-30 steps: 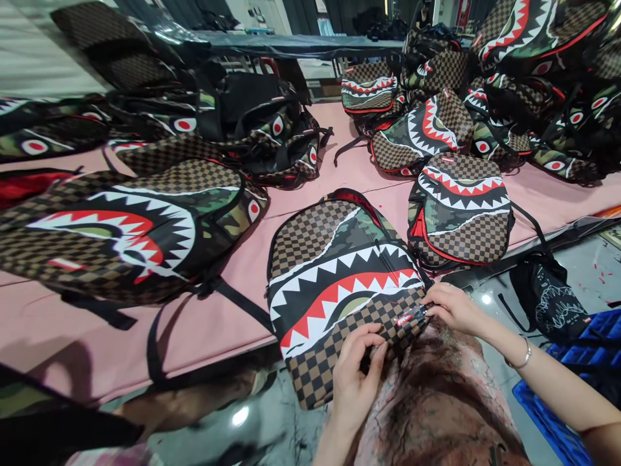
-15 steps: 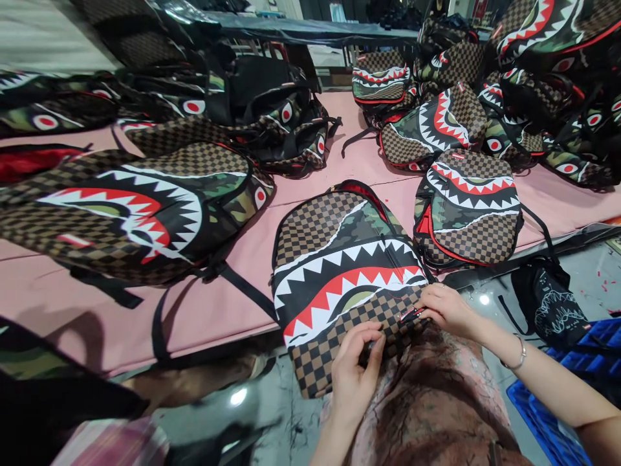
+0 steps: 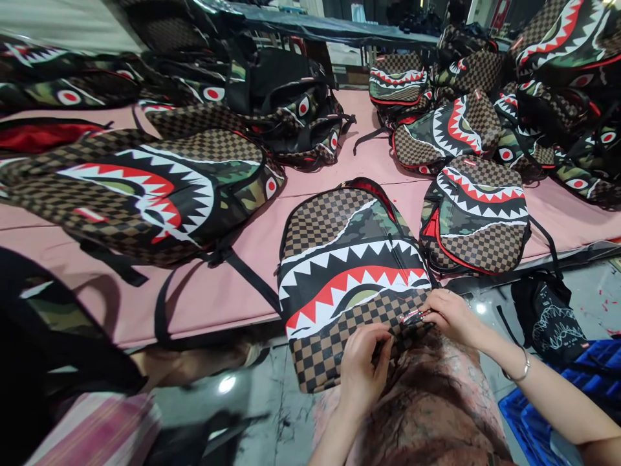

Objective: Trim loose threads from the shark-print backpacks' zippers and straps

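Note:
A brown checkered backpack point(image 3: 354, 272) with a printed shark mouth leans from the table edge onto my lap, its bottom toward me. Thumb and fingers of my left hand point(image 3: 366, 362) are pinched together over the checkered lower panel; whatever is between them is too small to make out. My right hand point(image 3: 449, 314) is closed around small dark thread snips point(image 3: 413, 317), partly covered by the fingers. Their tips lie close to the panel, beside a small red-and-white label, left of my right fingers.
Several similar backpacks point(image 3: 145, 194) lie on the pink table point(image 3: 194, 304), with more piled at the right point(image 3: 473, 213). A black strap point(image 3: 250, 278) runs over the table edge. Blue crates point(image 3: 524, 414) and a black bag point(image 3: 543, 310) are at lower right. Another person's plaid clothing point(image 3: 101, 433) shows at lower left.
The view has shifted slightly, so the bags on the table appear a little further right. My left hand has tilted slightly and stays pinched; my right hand keeps its grip near the same spot.

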A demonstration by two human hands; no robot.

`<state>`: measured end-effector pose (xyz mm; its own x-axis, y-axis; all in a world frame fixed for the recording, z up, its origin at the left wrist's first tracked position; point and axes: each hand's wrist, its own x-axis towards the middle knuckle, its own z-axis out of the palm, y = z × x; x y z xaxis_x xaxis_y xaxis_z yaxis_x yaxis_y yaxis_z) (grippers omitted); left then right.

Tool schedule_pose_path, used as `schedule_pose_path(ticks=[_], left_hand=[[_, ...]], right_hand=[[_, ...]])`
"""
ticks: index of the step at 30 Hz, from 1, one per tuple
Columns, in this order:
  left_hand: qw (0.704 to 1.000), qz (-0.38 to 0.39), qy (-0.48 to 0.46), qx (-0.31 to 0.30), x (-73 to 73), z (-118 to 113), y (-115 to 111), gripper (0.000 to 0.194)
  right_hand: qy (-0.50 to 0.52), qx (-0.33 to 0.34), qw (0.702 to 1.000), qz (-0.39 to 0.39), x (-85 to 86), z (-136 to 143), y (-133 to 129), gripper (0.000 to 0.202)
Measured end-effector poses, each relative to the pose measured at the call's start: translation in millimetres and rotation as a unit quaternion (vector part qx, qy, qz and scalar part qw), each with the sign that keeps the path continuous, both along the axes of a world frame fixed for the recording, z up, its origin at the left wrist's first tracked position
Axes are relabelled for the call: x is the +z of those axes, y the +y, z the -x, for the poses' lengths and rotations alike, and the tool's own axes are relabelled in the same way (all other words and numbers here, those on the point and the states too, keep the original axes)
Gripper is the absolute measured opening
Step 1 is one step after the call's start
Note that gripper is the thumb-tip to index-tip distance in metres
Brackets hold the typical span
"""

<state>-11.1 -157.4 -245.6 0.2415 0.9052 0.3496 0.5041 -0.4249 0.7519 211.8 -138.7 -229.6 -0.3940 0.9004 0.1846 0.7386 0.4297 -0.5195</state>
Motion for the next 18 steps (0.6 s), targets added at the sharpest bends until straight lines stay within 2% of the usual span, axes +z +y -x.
schedule_pose_path(ticks=[5,9,15,18], left_hand=[[1.000,-0.013,-0.025,-0.001,-5.0,1.4,0.2,0.007],[0.999,-0.024,-0.031,0.007,-8.1,1.2,0.7,0.008],[0.999,-0.026,-0.031,0.012,-3.7,1.5,1.3,0.009],[0.999,-0.025,-0.034,0.020,-1.6,2.6,0.9,0.008]], right_hand=[[0.023,-0.011,0.998,0.058,7.6,-0.3,2.9,0.005],[0.016,-0.012,0.997,0.075,10.7,1.1,3.6,0.006],[-0.031,0.005,0.997,0.069,18.9,8.7,4.2,0.014],[0.007,0.016,0.995,0.100,16.7,8.4,7.2,0.013]])
